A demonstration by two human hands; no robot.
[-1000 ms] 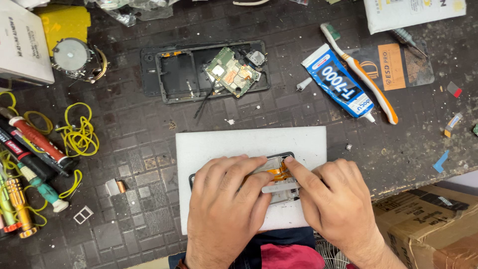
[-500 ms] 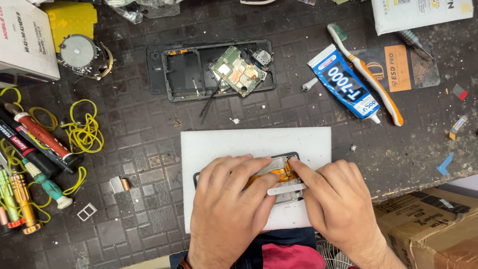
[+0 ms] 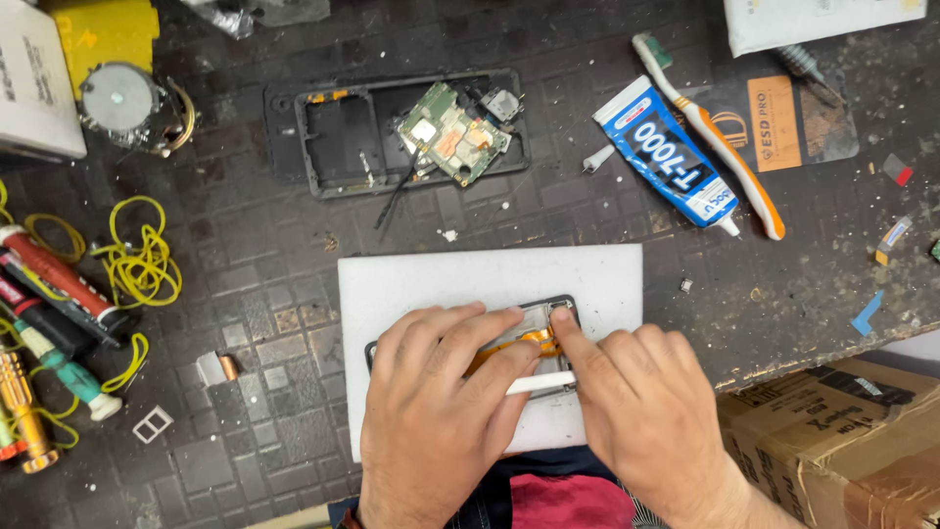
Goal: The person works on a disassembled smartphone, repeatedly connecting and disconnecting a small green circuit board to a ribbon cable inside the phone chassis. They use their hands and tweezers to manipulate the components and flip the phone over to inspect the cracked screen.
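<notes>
Here, low in the middle of the frame, both hands press on an opened phone [image 3: 537, 328] lying on a white pad [image 3: 490, 279]. The left hand [image 3: 441, 411] lies flat over most of it, fingers spread and closed on nothing. The right hand [image 3: 641, 407] pins a thin white stick [image 3: 541, 383] against the phone, forefinger beside an orange ribbon strip [image 3: 524, 343]. Judging by the upper middle, dismantling is well along: an emptied black frame [image 3: 338, 137] holds a loose circuit board [image 3: 452, 132]. A blue glue tube [image 3: 671, 157] at upper right lies apart, so regluing looks undone.
</notes>
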